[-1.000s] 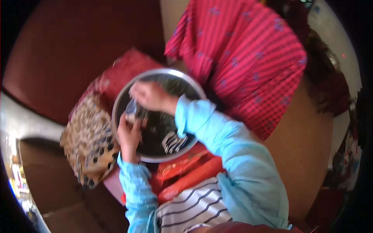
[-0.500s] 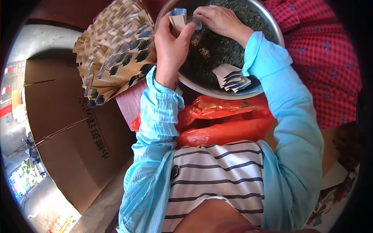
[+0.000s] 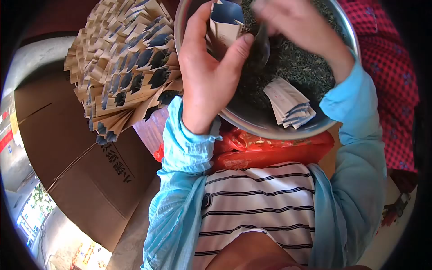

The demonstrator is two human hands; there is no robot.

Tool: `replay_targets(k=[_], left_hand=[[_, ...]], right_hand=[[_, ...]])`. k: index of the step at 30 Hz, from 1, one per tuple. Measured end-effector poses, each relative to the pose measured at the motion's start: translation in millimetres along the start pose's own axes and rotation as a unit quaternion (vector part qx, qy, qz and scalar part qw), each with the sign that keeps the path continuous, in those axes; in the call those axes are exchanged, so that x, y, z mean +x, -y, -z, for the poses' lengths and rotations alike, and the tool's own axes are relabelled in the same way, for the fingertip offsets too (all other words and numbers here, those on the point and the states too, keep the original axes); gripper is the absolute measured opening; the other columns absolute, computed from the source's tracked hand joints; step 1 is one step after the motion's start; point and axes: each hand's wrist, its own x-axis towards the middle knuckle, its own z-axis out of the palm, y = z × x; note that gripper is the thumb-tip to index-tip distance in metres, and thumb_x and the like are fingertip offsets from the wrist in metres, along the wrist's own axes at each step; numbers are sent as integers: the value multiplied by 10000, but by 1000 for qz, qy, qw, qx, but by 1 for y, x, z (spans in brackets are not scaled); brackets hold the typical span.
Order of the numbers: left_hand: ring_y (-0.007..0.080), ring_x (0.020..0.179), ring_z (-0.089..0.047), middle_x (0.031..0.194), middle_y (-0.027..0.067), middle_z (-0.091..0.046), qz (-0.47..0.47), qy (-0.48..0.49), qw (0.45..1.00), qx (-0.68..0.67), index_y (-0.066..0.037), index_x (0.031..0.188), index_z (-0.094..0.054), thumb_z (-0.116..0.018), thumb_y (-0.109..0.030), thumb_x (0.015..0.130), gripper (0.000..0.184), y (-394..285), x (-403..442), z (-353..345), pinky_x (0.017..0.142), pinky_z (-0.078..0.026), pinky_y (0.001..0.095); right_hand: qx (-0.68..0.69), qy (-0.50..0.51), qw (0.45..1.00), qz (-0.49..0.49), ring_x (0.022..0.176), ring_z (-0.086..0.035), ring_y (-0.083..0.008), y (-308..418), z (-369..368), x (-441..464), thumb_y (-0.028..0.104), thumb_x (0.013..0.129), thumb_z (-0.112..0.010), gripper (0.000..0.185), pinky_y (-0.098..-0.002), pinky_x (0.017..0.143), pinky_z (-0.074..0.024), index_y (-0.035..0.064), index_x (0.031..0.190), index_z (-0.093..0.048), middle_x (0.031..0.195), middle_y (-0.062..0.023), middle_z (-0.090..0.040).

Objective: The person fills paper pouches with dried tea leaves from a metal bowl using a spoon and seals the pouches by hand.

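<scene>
As our left grip (image 3: 203, 74) pinches the open-mouthed paper packet (image 3: 227, 32) over the left side of the basin (image 3: 258, 118), we do best holding it upright and steady near the spoon (image 3: 265, 50), which our blurred right grip (image 3: 294, 20) seems closed on, though we cannot be sure.

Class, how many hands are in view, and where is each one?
2: the left hand holds an open paper packet over the left side of the metal basin; the right hand, blurred, is over the leaves inside.

A hand could pass between left hand (image 3: 209, 81) and packet fan (image 3: 288, 101); the right sleeve (image 3: 353, 96) crowds the fan.
</scene>
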Motion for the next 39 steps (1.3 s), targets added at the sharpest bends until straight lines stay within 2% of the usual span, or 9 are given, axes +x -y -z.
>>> replay_targets(k=[3,6,8,12,13,20,26,33,39], left_hand=[[181,1032,-598,1142,131,-604,-50,13,999,7,56,1280,-491,-765,-35,822,541,-3,1,-3,896,-479,281],[78,755,-596,840,24,-661,398,-34,871,287,5,1246,-565,-779,-88,828,480,-67,10,-23,668,-489,226],[71,754,-601,846,13,-652,359,38,868,341,9,1325,-510,-785,-45,813,584,-66,9,-16,665,-487,214],[121,942,-631,1063,62,-672,393,19,884,253,33,1354,-474,-786,-48,812,631,-66,7,-16,847,-504,259],[130,988,-623,1101,71,-667,414,30,877,243,33,1358,-468,-780,-56,820,628,-67,7,-16,888,-492,271],[102,950,-597,1114,62,-653,466,34,858,212,20,1395,-426,-688,-25,868,591,-77,12,-17,867,-472,244],[135,783,-580,929,113,-613,420,6,877,235,-20,1344,-464,-516,44,762,588,-72,7,-13,716,-484,272],[130,740,-542,859,89,-597,379,-27,905,189,-31,1322,-481,-587,1,855,480,-67,2,-17,688,-480,272],[96,947,-601,1028,35,-659,425,19,876,229,-42,1359,-475,-622,-13,927,458,-74,9,-15,850,-483,235]], right_hand=[[8,-183,982,45,624,-570,-90,17,25,-2,236,1009,-492,300,-231,573,-460,-6,880,-614,763,-40,-613],[-13,-312,948,60,583,-529,-77,36,22,-3,240,1015,-467,316,-231,559,-430,2,839,-578,729,-29,-568],[-14,-353,922,160,572,-527,-91,41,16,-2,254,1023,-440,343,-239,572,-431,7,823,-569,710,-26,-552],[192,-56,959,202,609,-547,-160,32,10,-16,292,1013,-492,380,-269,568,-433,-1,819,-636,804,-100,-632],[-153,-133,945,257,718,-619,-198,45,19,-16,372,963,-596,394,-288,615,-481,-5,913,-699,884,-177,-668],[-296,-93,851,423,794,-652,-326,30,35,-34,308,1031,-456,465,-390,673,-534,-130,975,-602,904,-224,-666],[-194,-285,914,216,835,-666,-209,-3,18,-16,224,1039,-439,327,-297,770,-532,-38,1085,-628,958,-143,-697],[-241,134,960,48,819,-636,-408,-1,-40,-8,164,796,-605,169,-478,719,-510,7,839,-651,828,-219,-647],[-151,43,986,64,696,-647,-198,-2,-20,0,124,882,-593,147,-337,650,-511,-2,955,-610,739,-112,-626]])
